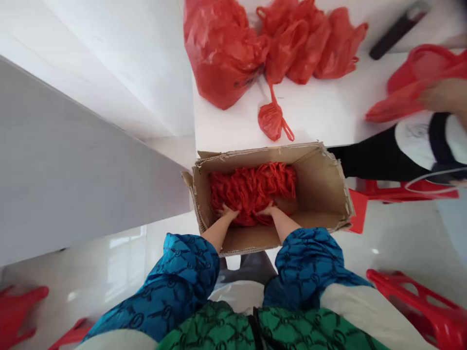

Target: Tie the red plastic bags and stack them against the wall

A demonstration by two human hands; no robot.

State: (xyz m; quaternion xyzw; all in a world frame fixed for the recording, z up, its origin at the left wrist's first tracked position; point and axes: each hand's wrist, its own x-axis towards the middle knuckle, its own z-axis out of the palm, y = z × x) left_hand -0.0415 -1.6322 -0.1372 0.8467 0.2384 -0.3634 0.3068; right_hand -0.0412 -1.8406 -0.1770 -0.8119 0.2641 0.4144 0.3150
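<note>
Left hand [228, 212] and right hand [268, 210] pressed flat, held apart, on red bag bundle [251, 192] in cardboard box [317, 194]; loose red bags [222, 53] lying on counter [233, 124].

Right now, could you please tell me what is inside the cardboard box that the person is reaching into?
The cardboard box holds a heap of tangled red plastic, with the left hand and right hand resting on it. Whatever lies beneath the heap is covered and cannot be seen.
</note>
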